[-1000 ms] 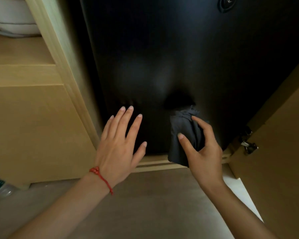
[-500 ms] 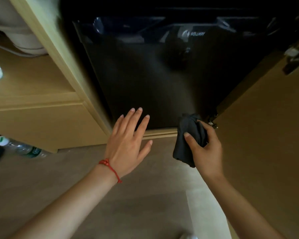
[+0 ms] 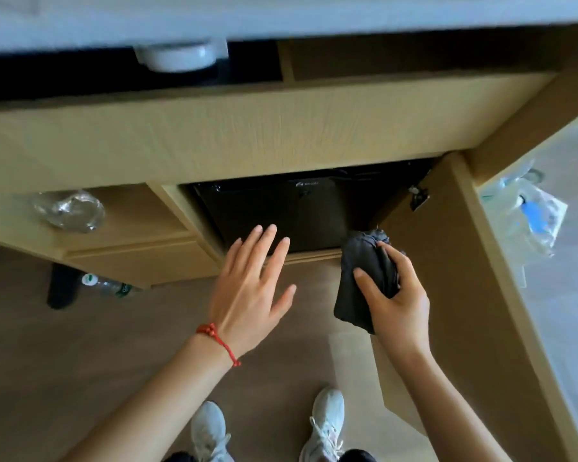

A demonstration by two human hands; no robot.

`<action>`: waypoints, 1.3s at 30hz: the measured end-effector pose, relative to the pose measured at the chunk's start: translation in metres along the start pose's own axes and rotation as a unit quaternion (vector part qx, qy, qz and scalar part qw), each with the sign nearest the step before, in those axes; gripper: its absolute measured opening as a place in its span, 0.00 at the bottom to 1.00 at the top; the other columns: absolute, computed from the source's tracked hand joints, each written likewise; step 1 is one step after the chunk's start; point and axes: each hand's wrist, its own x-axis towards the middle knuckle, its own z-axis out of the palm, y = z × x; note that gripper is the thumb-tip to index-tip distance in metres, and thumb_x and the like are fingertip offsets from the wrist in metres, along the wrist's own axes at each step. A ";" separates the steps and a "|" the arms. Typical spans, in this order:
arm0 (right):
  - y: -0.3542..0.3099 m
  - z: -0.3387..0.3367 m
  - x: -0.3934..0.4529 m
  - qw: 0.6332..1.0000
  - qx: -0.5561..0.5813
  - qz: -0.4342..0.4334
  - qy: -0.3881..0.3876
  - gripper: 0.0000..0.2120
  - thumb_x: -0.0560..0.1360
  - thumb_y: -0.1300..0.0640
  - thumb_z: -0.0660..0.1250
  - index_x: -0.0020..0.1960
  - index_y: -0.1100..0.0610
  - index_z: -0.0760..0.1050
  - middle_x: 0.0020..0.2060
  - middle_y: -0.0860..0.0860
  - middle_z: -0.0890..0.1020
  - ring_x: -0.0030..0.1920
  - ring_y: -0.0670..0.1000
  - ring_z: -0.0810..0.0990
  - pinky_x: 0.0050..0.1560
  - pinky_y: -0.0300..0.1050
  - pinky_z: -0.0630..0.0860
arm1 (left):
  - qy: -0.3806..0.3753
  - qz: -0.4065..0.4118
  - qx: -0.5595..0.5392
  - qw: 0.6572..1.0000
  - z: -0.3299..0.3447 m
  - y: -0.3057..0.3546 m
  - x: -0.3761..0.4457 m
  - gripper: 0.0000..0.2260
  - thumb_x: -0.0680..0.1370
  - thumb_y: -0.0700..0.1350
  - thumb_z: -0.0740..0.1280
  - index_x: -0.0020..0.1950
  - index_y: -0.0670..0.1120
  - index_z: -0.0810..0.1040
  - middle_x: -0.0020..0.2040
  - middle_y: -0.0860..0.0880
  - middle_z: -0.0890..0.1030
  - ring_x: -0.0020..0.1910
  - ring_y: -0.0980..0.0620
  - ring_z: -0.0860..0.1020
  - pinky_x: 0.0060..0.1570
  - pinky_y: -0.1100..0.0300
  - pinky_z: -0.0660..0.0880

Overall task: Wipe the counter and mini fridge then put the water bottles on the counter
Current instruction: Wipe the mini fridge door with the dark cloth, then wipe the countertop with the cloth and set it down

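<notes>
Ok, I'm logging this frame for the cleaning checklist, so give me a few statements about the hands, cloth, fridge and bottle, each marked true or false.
1. The right hand grips a dark cloth. True.
2. The left hand holds a water bottle. False: it is open and holds nothing.
3. The mini fridge door is open. False: it looks closed.
4. A water bottle lies on the floor. True.
5. The cabinet door stands open. True.
</notes>
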 end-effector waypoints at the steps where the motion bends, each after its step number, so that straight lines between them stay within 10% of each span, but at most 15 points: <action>1: -0.015 -0.009 0.000 1.000 0.001 0.000 0.005 0.22 0.71 0.55 0.70 0.62 0.43 0.70 0.49 0.30 0.73 0.51 0.33 0.74 0.48 0.34 0.73 | 0.004 -0.001 0.000 1.000 -0.015 0.006 0.001 0.25 0.75 0.52 0.57 0.68 0.40 0.69 0.68 0.37 0.70 0.68 0.39 0.67 0.65 0.42 0.63; 14: -0.163 -0.099 0.007 0.997 0.064 -0.039 0.007 0.22 0.70 0.59 0.71 0.61 0.44 0.70 0.50 0.33 0.74 0.48 0.25 0.72 0.40 0.19 0.67 | 0.065 -0.018 0.015 0.998 -0.167 0.078 0.034 0.24 0.76 0.52 0.57 0.68 0.41 0.68 0.69 0.38 0.69 0.69 0.40 0.66 0.66 0.40 0.63; 35: -0.268 -0.122 0.128 0.998 0.042 -0.036 -0.005 0.24 0.71 0.55 0.70 0.64 0.43 0.69 0.52 0.44 0.77 0.50 0.48 0.78 0.44 0.43 0.79 | 0.081 -0.053 0.033 0.995 -0.258 0.067 0.160 0.25 0.75 0.54 0.55 0.66 0.39 0.72 0.67 0.37 0.72 0.66 0.38 0.70 0.60 0.41 0.70; 39: -0.281 -0.108 0.169 0.999 0.004 -0.042 0.008 0.24 0.71 0.54 0.70 0.66 0.45 0.69 0.52 0.43 0.76 0.48 0.43 0.75 0.38 0.30 0.71 | 0.057 -0.021 0.041 0.997 -0.256 0.043 0.202 0.25 0.75 0.54 0.56 0.65 0.39 0.73 0.66 0.37 0.72 0.65 0.37 0.71 0.59 0.41 0.70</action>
